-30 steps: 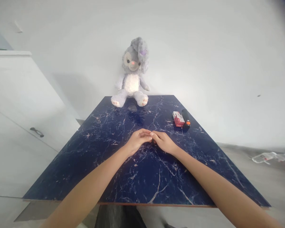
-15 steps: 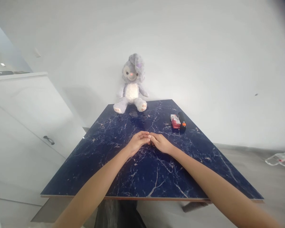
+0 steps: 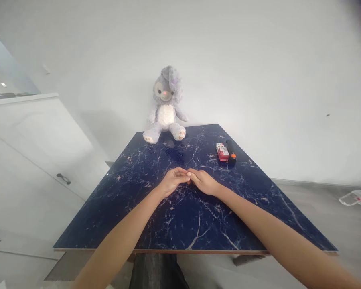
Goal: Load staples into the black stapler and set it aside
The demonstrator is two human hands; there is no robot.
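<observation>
My left hand [image 3: 173,180] and my right hand [image 3: 203,181] meet over the middle of a dark blue marbled table [image 3: 114,216]. Their fingers are curled inward and pressed together, with the right thumb lying against the left fingers. Whether anything is between them is hidden. Beyond the hands, a grey-lilac plush toy [image 3: 166,114] with a cream belly sits upright at the far edge, against the wall. To the right, a red and white box [image 3: 222,152] lies beside a black cylindrical object with an orange part [image 3: 231,151].
A white cabinet [image 3: 27,148] with dark handles stands left of the table. Behind is a plain pale wall [image 3: 258,68]. On the floor at far right lies a clear plastic item [image 3: 356,197]. My dark-clothed legs [image 3: 158,271] show below the table's front edge.
The view has shifted very slightly. My hands stay joined in the same place, and the toy, box and black object have not moved on the table.
</observation>
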